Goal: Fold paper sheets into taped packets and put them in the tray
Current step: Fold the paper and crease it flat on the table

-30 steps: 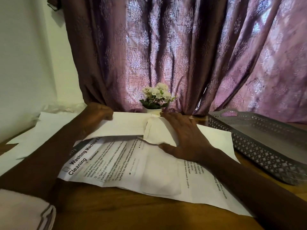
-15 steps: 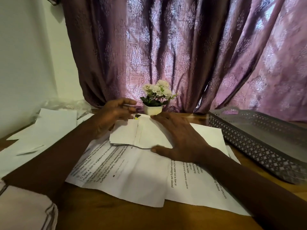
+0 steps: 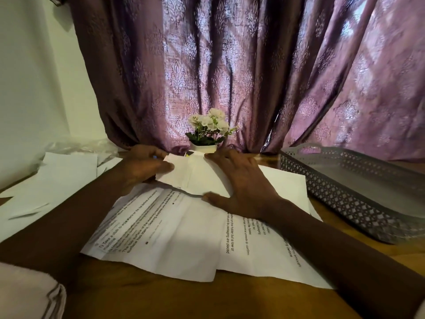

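At the far middle of the wooden surface (image 3: 230, 300) lies the folded white paper packet (image 3: 195, 178), on top of loose printed sheets (image 3: 184, 238) and not yet in the tray. The right hand (image 3: 239, 183) lies flat on its right half, fingers straight and spread, thumb along the near edge, pinning it down. The left hand (image 3: 142, 166) is at the left end, thumb laid over the folded-in flap and fingers curled at the far edge, pinching that end.

A second ago the paper was a longer strip, with the left hand out at its left end. Since then the left part has been folded in over the middle. The left hand, lifted clear half a second ago, has come back down on the flap. So the folding looks closed, and I judge taping is next. Whether the curled fingers carry tape I cannot tell.

Just beyond the packet stands a small white pot of white flowers (image 3: 208, 132) before a purple patterned curtain (image 3: 230, 65). To the right, apart from the sheets, sits the grey perforated tray (image 3: 345, 196). Blank white sheets (image 3: 57, 176) lie to the left.
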Tool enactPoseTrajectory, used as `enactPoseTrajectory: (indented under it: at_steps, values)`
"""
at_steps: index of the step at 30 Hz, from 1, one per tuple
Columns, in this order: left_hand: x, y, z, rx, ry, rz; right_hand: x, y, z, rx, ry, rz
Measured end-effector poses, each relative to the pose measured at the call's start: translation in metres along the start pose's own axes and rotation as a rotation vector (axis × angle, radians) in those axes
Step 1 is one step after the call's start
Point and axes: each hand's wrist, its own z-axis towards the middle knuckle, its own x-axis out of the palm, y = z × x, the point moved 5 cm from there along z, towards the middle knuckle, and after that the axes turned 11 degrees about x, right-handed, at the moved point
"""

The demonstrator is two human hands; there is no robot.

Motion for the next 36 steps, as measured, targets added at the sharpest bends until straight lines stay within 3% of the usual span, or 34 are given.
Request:
enactPoseTrajectory:
  at_steps: [4, 9, 15, 21, 29, 36]
  values:
    - [0.012, -0.021, -0.006, 0.088, -0.031, -0.154, 0.000, 0.000, 0.001, 0.007, 0.007, 0.033]
    - [0.028, -0.018, -0.003, 0.145, -0.046, -0.051, 0.001, -0.002, 0.002, 0.011, 0.002, 0.042]
    - [0.032, -0.014, -0.007, 0.087, -0.016, -0.057, -0.001, 0.000, 0.000, -0.007, -0.006, 0.061]
    - [0.022, -0.012, -0.006, 0.079, -0.094, -0.126, -0.004, 0.002, -0.001, 0.000, -0.023, 0.051]
    - [0.041, -0.018, -0.008, 0.119, 0.035, -0.106, -0.006, 0.004, -0.002, -0.033, -0.018, 0.064]
    - [0.046, -0.018, -0.010, 0.070, 0.042, -0.275, -0.006, 0.003, -0.002, -0.023, -0.006, 0.061]
